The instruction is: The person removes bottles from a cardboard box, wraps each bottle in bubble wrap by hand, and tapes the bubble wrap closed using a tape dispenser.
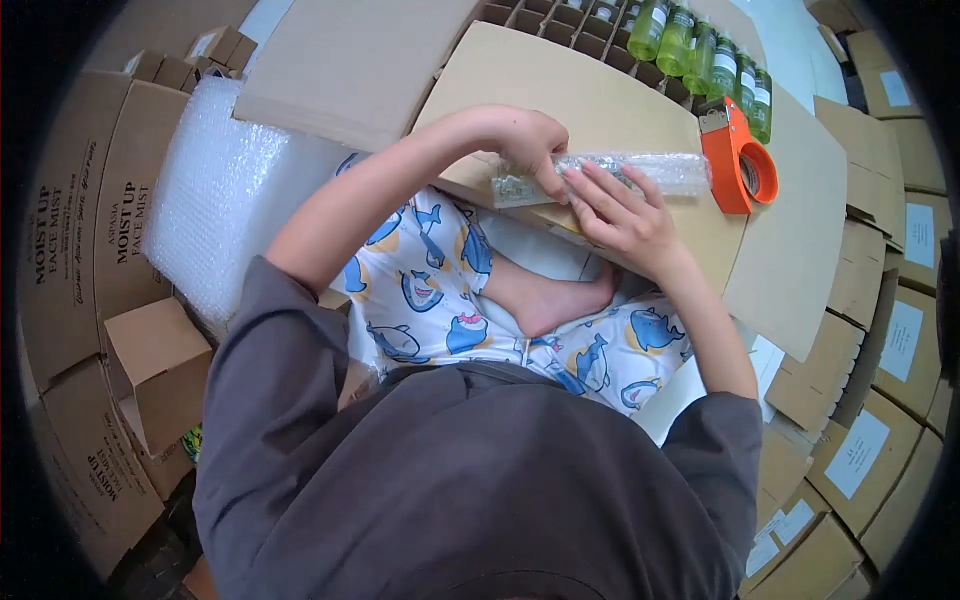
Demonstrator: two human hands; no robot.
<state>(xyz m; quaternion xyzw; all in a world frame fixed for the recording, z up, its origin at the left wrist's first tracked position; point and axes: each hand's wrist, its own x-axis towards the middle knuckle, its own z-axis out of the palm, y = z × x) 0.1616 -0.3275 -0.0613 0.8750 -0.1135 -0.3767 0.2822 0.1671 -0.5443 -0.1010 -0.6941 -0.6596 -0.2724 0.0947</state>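
A long roll of clear bubble wrap point(675, 175) lies across the near edge of a closed cardboard box point(530, 85). Something may be inside it, but the layers hide what. My left hand point(530, 145) is closed around the wrap left of its middle, thumb pointing down toward me. Beside it, my right hand point(625, 215) rests on the roll with its fingers stretched out and spread over the plastic. Just past the roll's right end stands an orange tape dispenser point(728, 165).
Several green bottles point(700, 60) stand at the back next to a divided carton point(570, 30). A large bubble-wrap sheet point(215, 200) is on my left, near an open small box point(160, 370). Labelled cartons point(855, 450) line the right; printed cartons point(85, 220) stand at far left.
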